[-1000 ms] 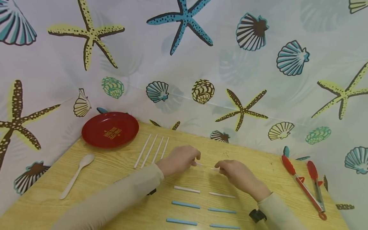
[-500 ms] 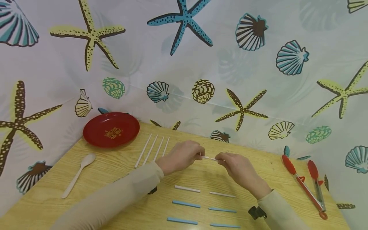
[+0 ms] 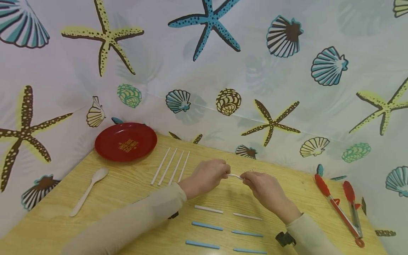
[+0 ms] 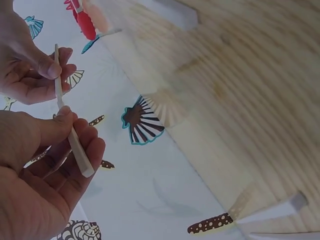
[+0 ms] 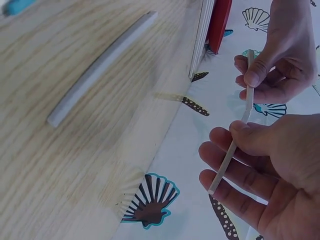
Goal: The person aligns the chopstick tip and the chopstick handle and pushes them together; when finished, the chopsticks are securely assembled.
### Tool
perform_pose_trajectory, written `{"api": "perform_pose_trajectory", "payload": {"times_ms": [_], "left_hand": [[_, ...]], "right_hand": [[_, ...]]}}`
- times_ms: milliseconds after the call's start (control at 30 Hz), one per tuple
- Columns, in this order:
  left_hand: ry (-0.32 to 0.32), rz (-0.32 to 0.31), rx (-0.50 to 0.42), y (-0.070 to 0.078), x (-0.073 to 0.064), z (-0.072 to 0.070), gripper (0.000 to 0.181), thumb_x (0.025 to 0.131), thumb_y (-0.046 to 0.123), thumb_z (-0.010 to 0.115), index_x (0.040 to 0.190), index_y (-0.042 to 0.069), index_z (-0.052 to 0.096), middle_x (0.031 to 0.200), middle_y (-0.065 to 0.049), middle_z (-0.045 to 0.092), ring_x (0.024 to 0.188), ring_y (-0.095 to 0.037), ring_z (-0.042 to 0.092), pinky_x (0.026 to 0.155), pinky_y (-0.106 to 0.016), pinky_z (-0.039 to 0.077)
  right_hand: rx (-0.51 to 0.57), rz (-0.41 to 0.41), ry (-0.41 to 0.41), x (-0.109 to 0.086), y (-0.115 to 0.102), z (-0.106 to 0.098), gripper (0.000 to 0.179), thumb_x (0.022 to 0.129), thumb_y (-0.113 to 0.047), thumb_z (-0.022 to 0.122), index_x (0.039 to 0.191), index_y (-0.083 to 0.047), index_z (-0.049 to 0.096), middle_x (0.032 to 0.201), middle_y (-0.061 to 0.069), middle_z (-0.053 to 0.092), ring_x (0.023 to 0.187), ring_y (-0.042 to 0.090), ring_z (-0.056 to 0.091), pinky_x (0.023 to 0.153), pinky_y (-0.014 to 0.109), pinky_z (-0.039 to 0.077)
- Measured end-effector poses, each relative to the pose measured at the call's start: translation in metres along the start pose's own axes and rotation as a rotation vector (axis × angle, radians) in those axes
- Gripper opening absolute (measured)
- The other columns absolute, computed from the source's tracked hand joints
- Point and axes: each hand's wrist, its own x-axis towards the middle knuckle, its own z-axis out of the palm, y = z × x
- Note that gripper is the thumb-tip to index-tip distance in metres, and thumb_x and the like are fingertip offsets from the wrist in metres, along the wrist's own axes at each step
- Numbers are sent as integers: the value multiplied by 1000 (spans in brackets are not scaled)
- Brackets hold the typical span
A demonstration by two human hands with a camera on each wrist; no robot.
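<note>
My left hand (image 3: 207, 176) pinches the thicker, square-ended half of a white chopstick (image 4: 82, 156) between thumb and fingers. My right hand (image 3: 267, 188) pinches the thinner half (image 5: 223, 166). Both hands hold them above the table, and the halves meet end to end at a slight angle between the thumbs. Whether the joint is fastened I cannot tell. Nearer me lie a white thick half (image 3: 208, 209) and a white thin half (image 3: 247, 216). Blue thick halves (image 3: 207, 226) lie below them on the left, with blue thin halves (image 3: 247, 233) on the right.
Several long white sticks (image 3: 167, 166) lie side by side left of my hands. A red plate (image 3: 125, 142) stands at the back left, a white spoon (image 3: 89, 191) in front of it. Red-tipped tongs (image 3: 338, 209) lie on the right. A patterned cloth (image 3: 204, 78) hangs behind the wooden table (image 3: 134, 184).
The two white halves were apart a second ago, low over the table. My hands have lifted and drawn together, and the ends now meet at an angle. The view has shifted slightly.
</note>
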Motion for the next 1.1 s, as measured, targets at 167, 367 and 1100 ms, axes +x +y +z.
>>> {"api": "perform_pose_trajectory", "payload": {"times_ms": [167, 367, 1100], "left_hand": [[21, 64, 35, 0, -1, 7, 7, 95, 17, 68, 98, 15, 73, 87, 4, 61, 74, -8, 61, 62, -18, 50], [8, 149, -25, -2, -3, 7, 9, 95, 8, 66, 99, 9, 73, 87, 0, 59, 78, -11, 62, 69, -18, 51], [14, 211, -72, 3, -5, 2, 9, 89, -3, 71, 91, 5, 74, 81, -2, 57, 73, -12, 59, 68, -16, 49]], "right_hand": [[14, -22, -8, -2, 1, 0, 15, 89, -2, 73, 102, -9, 73, 94, 1, 73, 78, 16, 69, 66, 32, 56], [103, -99, 4, -5, 3, 1, 17, 86, 6, 72, 101, -2, 71, 89, 5, 71, 75, 16, 67, 65, 27, 55], [89, -240, 181, -5, 2, 10, 28, 74, 17, 77, 96, 1, 71, 78, 5, 68, 63, 13, 63, 56, 24, 53]]}}
